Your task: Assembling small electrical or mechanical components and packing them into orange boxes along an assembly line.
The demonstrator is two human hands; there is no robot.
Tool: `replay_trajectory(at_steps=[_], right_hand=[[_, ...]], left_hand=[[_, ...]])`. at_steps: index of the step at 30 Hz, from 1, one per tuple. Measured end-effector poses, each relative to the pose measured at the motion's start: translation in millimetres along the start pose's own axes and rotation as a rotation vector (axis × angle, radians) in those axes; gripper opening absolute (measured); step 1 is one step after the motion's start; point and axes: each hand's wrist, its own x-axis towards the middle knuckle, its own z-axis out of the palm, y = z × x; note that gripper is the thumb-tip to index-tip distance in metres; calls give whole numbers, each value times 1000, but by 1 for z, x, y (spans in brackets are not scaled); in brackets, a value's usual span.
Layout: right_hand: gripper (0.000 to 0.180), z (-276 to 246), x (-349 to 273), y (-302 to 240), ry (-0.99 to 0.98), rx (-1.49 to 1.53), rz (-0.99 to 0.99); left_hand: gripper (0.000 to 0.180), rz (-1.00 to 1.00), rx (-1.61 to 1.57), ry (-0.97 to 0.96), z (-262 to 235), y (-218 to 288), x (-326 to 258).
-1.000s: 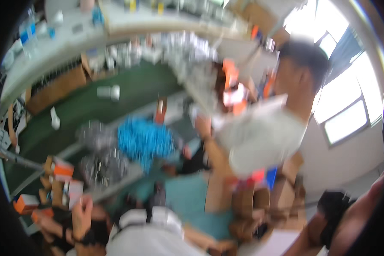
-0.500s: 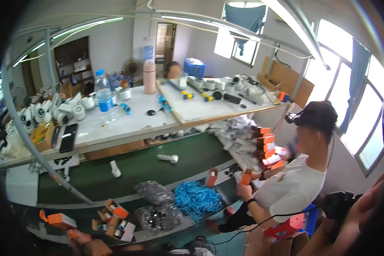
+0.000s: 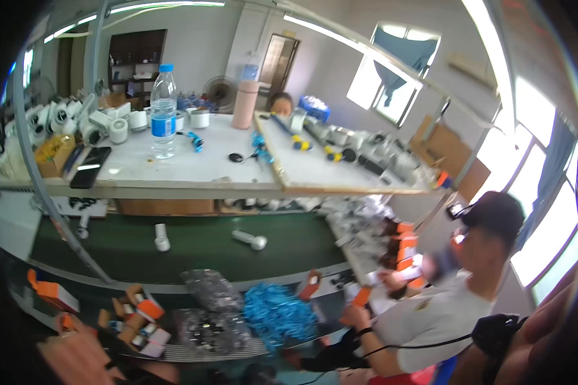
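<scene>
My left hand [image 3: 77, 351] is at the lower left, fingers curled around something orange that they mostly hide. Just beyond it stands an orange carton [image 3: 56, 296] with its flap up. To its right sits a cluster of small open cartons [image 3: 135, 319], some holding white and blue pieces. My right hand [image 3: 549, 314] is raised at the right rim, blurred and cut off, its fingers not readable. Beside it is a black device [image 3: 497, 333] with a cable. Farther in lie clear bags of dark parts [image 3: 212, 330] and a heap of blue straps [image 3: 279, 314].
A green conveyor belt [image 3: 192, 256] carries two white handheld devices [image 3: 250, 240]. Above it, a white shelf [image 3: 205, 160] holds a water bottle [image 3: 163, 115], a phone [image 3: 91, 168] and white devices. A co-worker [image 3: 443, 314] at the right handles an orange carton. Another person's head shows behind the shelf.
The view has tilted and shifted. My left hand has risen farther into view, up and to the left. The co-worker's far hand now reaches toward a white piece.
</scene>
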Motion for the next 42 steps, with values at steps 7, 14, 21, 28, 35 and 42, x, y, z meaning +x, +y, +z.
replay_trajectory(at_steps=[7, 14, 21, 28, 35, 42], right_hand=[[21, 76, -227, -82, -413, 273, 468], [9, 185, -382, -87, -910, 809, 1078], [11, 232, -669, -77, -1261, 513, 642], [10, 252, -687, -85, -1281, 521, 661], [9, 246, -631, -78, -1088, 651, 761], [2, 244, -522, -62, -926, 1021, 1196]], left_hand=[[10, -959, 404, 30, 1, -149, -142], [15, -1317, 525, -20, 35, -190, -308], [15, -1419, 658, -12, 87, -173, -342], [17, -1437, 663, 41, 109, -189, -328], [18, -1367, 739, -16, 91, -208, -341], [23, -1385, 713, -11, 61, -249, -365]])
